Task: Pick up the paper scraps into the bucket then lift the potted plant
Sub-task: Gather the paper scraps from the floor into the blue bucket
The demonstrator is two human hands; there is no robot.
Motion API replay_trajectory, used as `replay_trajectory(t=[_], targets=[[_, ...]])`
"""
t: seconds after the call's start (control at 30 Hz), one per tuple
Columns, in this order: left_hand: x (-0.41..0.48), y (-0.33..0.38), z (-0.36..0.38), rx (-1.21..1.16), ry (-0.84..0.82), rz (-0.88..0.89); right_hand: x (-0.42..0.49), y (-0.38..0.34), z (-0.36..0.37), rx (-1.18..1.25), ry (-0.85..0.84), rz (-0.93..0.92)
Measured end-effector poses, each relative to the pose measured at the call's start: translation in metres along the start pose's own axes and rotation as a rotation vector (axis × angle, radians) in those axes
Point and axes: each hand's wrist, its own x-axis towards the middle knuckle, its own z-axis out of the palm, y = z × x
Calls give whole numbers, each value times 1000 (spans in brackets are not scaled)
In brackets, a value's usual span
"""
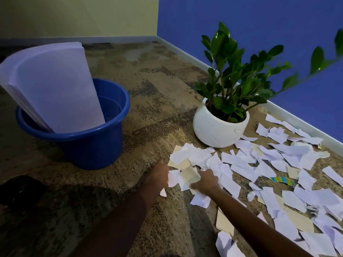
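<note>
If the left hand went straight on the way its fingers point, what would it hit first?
The left hand would first meet the paper scraps heaped just ahead of it. Beyond them stands the white pot, slightly to the right, though depth is hard to judge.

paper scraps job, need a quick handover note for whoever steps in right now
Left grip and right grip: both down at the carpet, a small bunch of torn white and cream paper scraps between them; blur hides whether fingers are closed.
Round blue plastic bucket: on the left, large white sheets standing in it.
Green potted plant in round white pot: upright, untouched.
Done: no scraps visible in the bucket.
Left: scraps litter the carpet right of the pot; bin them, then lift the plant.
</note>
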Motion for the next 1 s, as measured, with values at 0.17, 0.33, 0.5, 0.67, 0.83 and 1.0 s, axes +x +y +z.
replay_trajectory(t=[0.17, 0.33, 0.5, 0.67, 0.83, 1.0], targets=[[-6, 5, -3, 112, -45, -96, -8, 4, -1, 174, 9, -11], [-13, 10, -21, 29, 62, -48, -14, -18, -27, 294, 125, -74], [-21, 29, -68, -108, 336, 64, -33, -75, -63, 477, 418, -314], [-40, 38, -133, -217, 688, 148, -60, -149, -93, 629, 585, -535], [-66, 8, -194, -280, 931, 98, -83, -215, -98, 703, 559, -706], [-79, -39, -223, -243, 1060, -39, -91, -264, -75, 652, 397, -695]])
